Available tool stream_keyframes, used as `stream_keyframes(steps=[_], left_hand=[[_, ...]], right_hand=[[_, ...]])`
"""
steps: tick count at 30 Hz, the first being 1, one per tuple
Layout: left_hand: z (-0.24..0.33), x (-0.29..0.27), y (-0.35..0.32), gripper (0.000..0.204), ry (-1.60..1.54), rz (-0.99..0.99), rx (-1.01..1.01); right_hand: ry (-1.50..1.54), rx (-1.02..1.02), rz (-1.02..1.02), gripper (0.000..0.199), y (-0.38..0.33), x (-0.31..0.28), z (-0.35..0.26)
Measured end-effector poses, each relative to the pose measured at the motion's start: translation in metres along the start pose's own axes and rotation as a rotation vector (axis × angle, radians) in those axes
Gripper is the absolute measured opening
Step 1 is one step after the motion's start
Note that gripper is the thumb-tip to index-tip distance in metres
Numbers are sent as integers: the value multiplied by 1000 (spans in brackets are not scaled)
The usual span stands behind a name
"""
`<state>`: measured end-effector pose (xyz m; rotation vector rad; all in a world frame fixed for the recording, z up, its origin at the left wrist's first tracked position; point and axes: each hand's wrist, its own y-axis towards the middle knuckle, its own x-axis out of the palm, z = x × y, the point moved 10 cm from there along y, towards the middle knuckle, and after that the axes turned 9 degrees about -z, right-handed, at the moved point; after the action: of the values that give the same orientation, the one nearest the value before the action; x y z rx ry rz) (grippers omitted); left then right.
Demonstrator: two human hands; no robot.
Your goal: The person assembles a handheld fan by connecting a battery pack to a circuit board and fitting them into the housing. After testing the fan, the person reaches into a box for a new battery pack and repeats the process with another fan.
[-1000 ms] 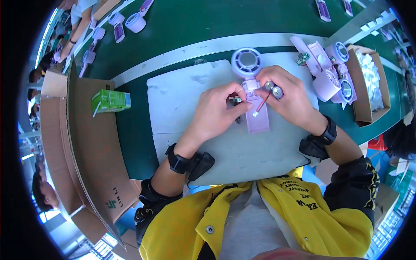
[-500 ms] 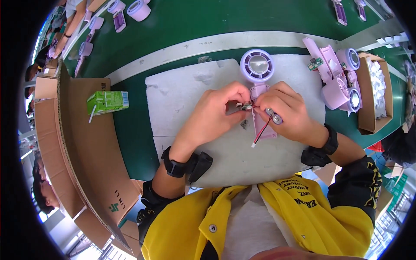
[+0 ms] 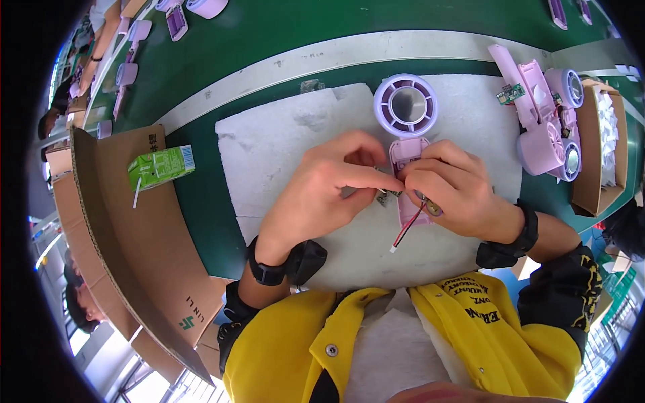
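Observation:
A lilac handheld fan lies on the white mat, its round head (image 3: 405,105) away from me and its open handle shell (image 3: 408,149) pointing toward me. On the left side of the handle, my left hand (image 3: 326,185) pinches a small circuit board (image 3: 390,193), mostly covered by the fingers. Its index finger reaches across to my right fingertips. My right hand (image 3: 460,188) is curled over the handle, closed around a part with round metal ends (image 3: 432,207). Red and black wires (image 3: 407,232) hang from that part to a white connector (image 3: 393,248). What the right fingertips pinch is hidden.
More lilac fan shells (image 3: 537,114) and a loose green circuit board (image 3: 510,94) lie at the right, beside a cardboard box (image 3: 586,158) of white pieces. At the left, a green drink carton (image 3: 161,166) rests by a large cardboard box (image 3: 134,235). A pale ledge (image 3: 289,64) runs behind the mat (image 3: 269,127).
My left index finger has stretched out to my right fingertips, and the circuit board is now lower and more covered. The right hand has turned slightly over the metal-ended part. The whole view has shifted a little.

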<state>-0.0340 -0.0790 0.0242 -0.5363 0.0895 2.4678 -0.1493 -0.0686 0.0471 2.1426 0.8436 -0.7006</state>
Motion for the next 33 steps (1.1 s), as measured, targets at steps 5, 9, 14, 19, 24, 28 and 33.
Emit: stream_keyframes(steps=[5, 9, 14, 19, 24, 28, 33], left_hand=[[3, 0, -3, 35, 50, -13, -1], [14, 4, 1, 33, 34, 16, 59], [15, 1, 0, 27, 40, 99, 62], [9, -1, -1, 27, 15, 93, 31], [10, -1, 0, 29, 13, 47, 45], [9, 2, 2, 27, -1, 35, 56], [2, -1, 2, 16, -145, 86, 64]], right_hand=[[7, -12, -19, 28, 1, 3, -1], [32, -16, -21, 28, 0, 2, -2], [70, 26, -38, 29, 3, 1, -2], [84, -4, -22, 32, 1, 1, 2], [190, 37, 152, 32, -9, -16, 13], [140, 196, 172, 30, -7, -18, 22], [29, 185, 127, 23, -1, -18, 18]])
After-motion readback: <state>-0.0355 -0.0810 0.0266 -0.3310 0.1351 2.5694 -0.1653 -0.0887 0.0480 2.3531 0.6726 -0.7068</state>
